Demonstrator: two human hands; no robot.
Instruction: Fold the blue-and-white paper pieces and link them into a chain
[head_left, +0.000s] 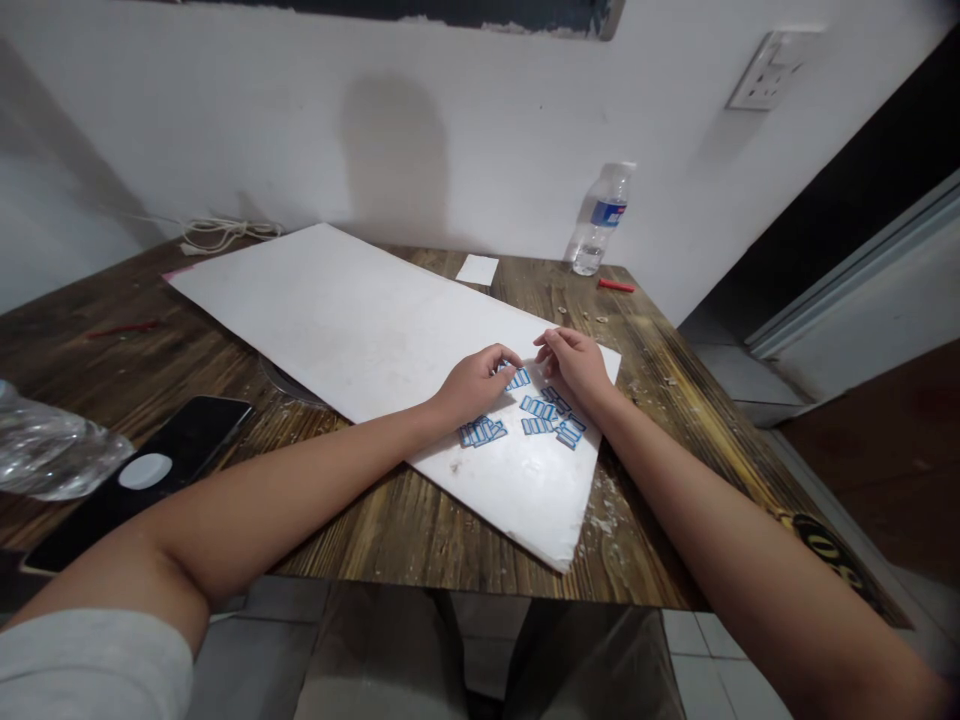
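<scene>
Several small flat pieces with blue outlines and pale windows lie on a white board. One cluster of these blue-outlined pieces is below my left hand, and a larger cluster of blue-outlined pieces lies between and below both hands. My left hand has its thumb and forefinger curled together right at another blue-outlined piece; whether they grip it is not clear. Close by on the right, my right hand is over the board with its fingers bent inward. Anything between those fingertips is too small to tell.
A water bottle stands by the wall near a red stick-like object and a white paper. At left lie a black phone with a white disc, a clear plastic bottle and a white cable.
</scene>
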